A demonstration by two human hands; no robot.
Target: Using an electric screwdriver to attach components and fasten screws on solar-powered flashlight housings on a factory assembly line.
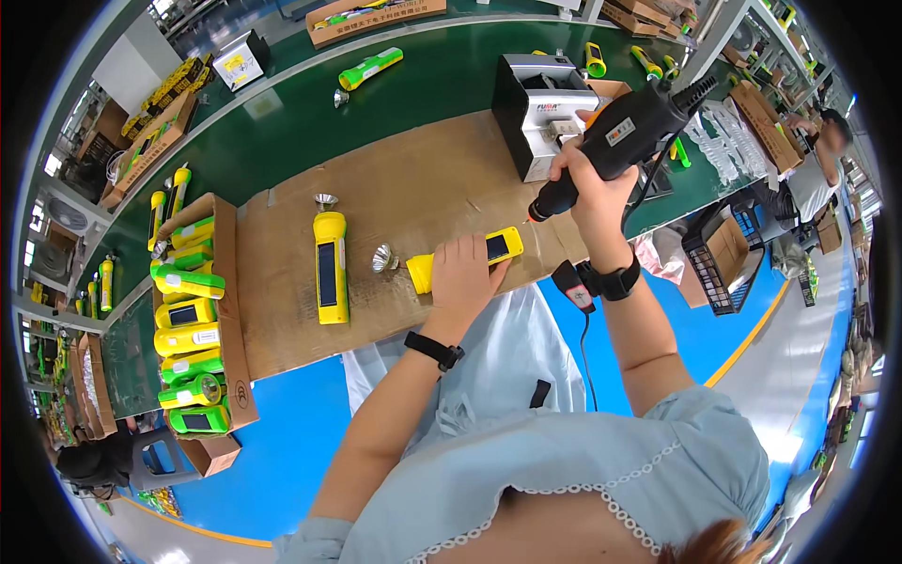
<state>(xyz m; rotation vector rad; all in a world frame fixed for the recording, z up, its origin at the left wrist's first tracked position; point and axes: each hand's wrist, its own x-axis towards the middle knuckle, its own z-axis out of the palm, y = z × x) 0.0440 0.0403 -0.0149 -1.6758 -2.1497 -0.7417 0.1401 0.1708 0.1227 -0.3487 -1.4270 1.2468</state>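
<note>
On the brown cardboard sheet (272, 310) lies a yellow flashlight body (420, 273) with a dark solar panel. My left hand (463, 274) presses it down, fingers wrapped over its middle. A shiny reflector (384, 258) rests beside its head end. My right hand (594, 188) grips a black electric screwdriver (611, 146), tilted so that its bit points down and left, close to the flashlight's tail end but apart from it. To the left lies a second yellow flashlight (330, 273), its solar panel up and a reflector (325, 201) at its head.
A cardboard box (240, 348) of yellow and green flashlights stands at the left. Behind the screwdriver is a black-and-white screw feeder (526, 117). A green flashlight (370, 69) lies farther back. Off to the right, a person (816, 183) is near a black crate (722, 263).
</note>
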